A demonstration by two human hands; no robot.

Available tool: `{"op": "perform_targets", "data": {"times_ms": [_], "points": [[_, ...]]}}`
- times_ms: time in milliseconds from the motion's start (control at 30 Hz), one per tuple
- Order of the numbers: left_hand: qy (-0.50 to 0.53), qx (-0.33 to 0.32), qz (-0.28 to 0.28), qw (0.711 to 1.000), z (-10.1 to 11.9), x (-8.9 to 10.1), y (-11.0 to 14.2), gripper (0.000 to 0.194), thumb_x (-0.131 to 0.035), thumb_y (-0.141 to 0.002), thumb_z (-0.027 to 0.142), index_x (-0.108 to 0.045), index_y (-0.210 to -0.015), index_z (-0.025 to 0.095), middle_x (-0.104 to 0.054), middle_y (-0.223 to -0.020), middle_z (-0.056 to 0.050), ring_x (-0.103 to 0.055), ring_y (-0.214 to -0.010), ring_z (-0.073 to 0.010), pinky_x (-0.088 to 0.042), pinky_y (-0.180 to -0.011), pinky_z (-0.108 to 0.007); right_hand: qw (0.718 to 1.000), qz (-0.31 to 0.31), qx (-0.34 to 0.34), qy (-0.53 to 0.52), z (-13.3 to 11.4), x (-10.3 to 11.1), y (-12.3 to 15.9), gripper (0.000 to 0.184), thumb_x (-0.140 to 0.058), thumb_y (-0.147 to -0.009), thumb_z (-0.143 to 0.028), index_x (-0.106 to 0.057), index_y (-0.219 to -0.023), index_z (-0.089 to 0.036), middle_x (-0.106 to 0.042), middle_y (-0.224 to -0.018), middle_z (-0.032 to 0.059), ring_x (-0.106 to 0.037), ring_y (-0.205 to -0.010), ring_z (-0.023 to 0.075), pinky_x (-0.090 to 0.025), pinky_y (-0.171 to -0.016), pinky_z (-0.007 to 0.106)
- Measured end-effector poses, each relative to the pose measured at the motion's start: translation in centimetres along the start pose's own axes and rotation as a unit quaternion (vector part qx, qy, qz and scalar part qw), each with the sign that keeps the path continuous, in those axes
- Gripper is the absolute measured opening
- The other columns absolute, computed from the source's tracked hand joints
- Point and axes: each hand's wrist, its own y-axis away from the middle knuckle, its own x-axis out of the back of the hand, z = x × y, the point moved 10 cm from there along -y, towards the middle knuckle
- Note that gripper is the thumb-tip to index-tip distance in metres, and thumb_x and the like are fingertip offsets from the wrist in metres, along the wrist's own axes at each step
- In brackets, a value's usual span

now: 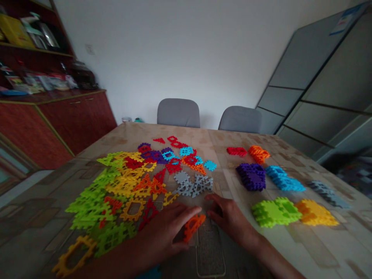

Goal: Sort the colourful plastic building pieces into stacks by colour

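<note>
The left hand (170,221) holds an orange piece (189,231); the right hand (229,217) (thumb and fingertips apart) is near.

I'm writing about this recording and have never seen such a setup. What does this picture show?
There is no machine here, just a person's two bare hands. The only picture comes from a camera worn on the head, looking forward and down. On the tan, block-patterned table, many flat, toothed, plastic-looking pieces in mixed colours lie spread to the left. To the right, similar pieces sit grouped by colour, including a purple stack and a lime-green stack. The left hand holds an orange toothed piece. The right hand is beside it, fingers apart, apparently holding nothing.
</note>
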Motion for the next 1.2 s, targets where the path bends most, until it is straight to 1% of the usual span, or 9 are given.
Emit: {"op": "perform_targets", "data": {"times_ms": [133, 233, 333, 433, 533, 633, 767, 1033, 1200], "points": [[0.01, -0.011, -0.004, 1.0, 0.0, -0.7, 0.0, 0.085, -0.081, -0.078, 0.013, -0.044, -0.152, 0.03, -0.056, -0.149, -0.007, -0.05, -0.138, -0.0284, -0.041, -0.115, -0.044, 1.0, 0.002, 0.002, 0.001, -0.4, 0.1, 0.2, 0.025, -0.059, -0.087, -0.009, -0.065, -0.111, -0.014, -0.064, -0.07, -0.0016, -0.057, -0.062, 0.0146, -0.039, -0.059, 0.025], [0.001, -0.035, 0.016, 0.999, -0.3, 0.2, 0.8, 0.083, -0.084, -0.078, 0.019, -0.046, -0.151, 0.032, -0.056, -0.149, -0.006, -0.051, -0.137, -0.0299, -0.043, -0.114, -0.044, 1.0, 0.008, 0.012, 0.008, -0.9, 0.3, 0.4, 0.02, -0.058, -0.089, -0.011, -0.067, -0.106, -0.016, -0.069, -0.08, 0.0024, -0.062, -0.068, 0.0164, -0.043, -0.064, 0.027], [-0.046, -0.075, 0.092, 0.992, -1.8, 3.6, 1.7, 0.062, -0.076, -0.087, 0.025, -0.054, -0.144, 0.036, -0.058, -0.148, -0.003, -0.051, -0.137, -0.0288, -0.043, -0.114, -0.044, 0.999, 0.026, 0.031, 0.01, -1.4, 0.5, 0.5, 0.016, -0.056, -0.092, -0.014, -0.068, -0.103, -0.017, -0.072, -0.092, 0.0061, -0.066, -0.079, 0.0189, -0.047, -0.072, 0.029], [-0.114, -0.048, 0.182, 0.975, -5.5, 8.2, 2.1, 0.039, -0.055, -0.099, 0.028, -0.061, -0.138, 0.033, -0.061, -0.145, -0.004, -0.053, -0.136, -0.0268, -0.041, -0.115, -0.042, 0.998, 0.025, 0.054, -0.002, -1.9, 0.1, 0.5, 0.017, -0.054, -0.095, -0.017, -0.067, -0.105, -0.018, -0.072, -0.099, 0.0075, -0.068, -0.087, 0.02, -0.05, -0.078, 0.03], [-0.136, -0.023, 0.199, 0.97, -9.0, 10.5, 1.7, 0.04, -0.05, -0.099, 0.029, -0.063, -0.136, 0.024, -0.062, -0.143, -0.01, -0.057, -0.131, -0.0297, -0.044, -0.112, -0.045, 0.997, 0.007, 0.076, 0.008, -2.5, -0.6, 0.5, 0.018, -0.052, -0.097, -0.018, -0.068, -0.104, -0.019, -0.07, -0.1, 0.0077, -0.068, -0.09, 0.0201, -0.051, -0.08, 0.03], [-0.148, -0.019, 0.185, 0.971, -10.6, 10.3, 1.3, 0.04, -0.058, -0.092, 0.026, -0.066, -0.131, 0.023, -0.065, -0.14, -0.011, -0.059, -0.129, -0.0299, -0.043, -0.112, -0.044, 0.997, 0.0, 0.075, 0.021, -2.8, -0.8, 0.5, 0.018, -0.051, -0.098, -0.017, -0.068, -0.103, -0.019, -0.069, -0.098, 0.0071, -0.068, -0.089, 0.0199, -0.051, -0.079, 0.03], [-0.161, -0.02, 0.173, 0.971, -10.6, 9.3, 1.2, 0.035, -0.063, -0.09, 0.024, -0.07, -0.125, 0.025, -0.068, -0.135, -0.009, -0.059, -0.128, -0.0273, -0.044, -0.111, -0.04, 0.997, -0.012, 0.074, 0.024, -3.0, -0.8, 0.6, 0.017, -0.051, -0.098, -0.017, -0.068, -0.103, -0.02, -0.068, -0.1, 0.0069, -0.067, -0.091, 0.0201, -0.051, -0.081, 0.031], [-0.197, 0.007, 0.209, 0.958, -10.0, 10.6, 1.8, 0.034, -0.043, -0.105, 0.036, -0.071, -0.123, 0.028, -0.078, -0.11, -0.007, -0.074, -0.093, -0.025, -0.056, -0.084, -0.034, 0.997, -0.005, 0.082, 0.017, -2.7, -0.9, 0.5, 0.017, -0.051, -0.099, -0.016, -0.068, -0.103, -0.018, -0.068, -0.1, 0.0077, -0.067, -0.091, 0.0209, -0.051, -0.081, 0.032], [-0.178, -0.032, 0.222, 0.958, -8.0, 10.0, 2.1, 0.038, -0.037, -0.109, 0.037, -0.07, -0.125, 0.028, -0.077, -0.114, -0.008, -0.073, -0.097, -0.0233, -0.056, -0.086, -0.033, 0.997, -0.001, 0.079, 0.012, -2.4, -0.8, 0.5, 0.017, -0.051, -0.098, -0.016, -0.068, -0.103, -0.018, -0.069, -0.098, 0.0071, -0.067, -0.089, 0.0204, -0.051, -0.08, 0.031]]}}
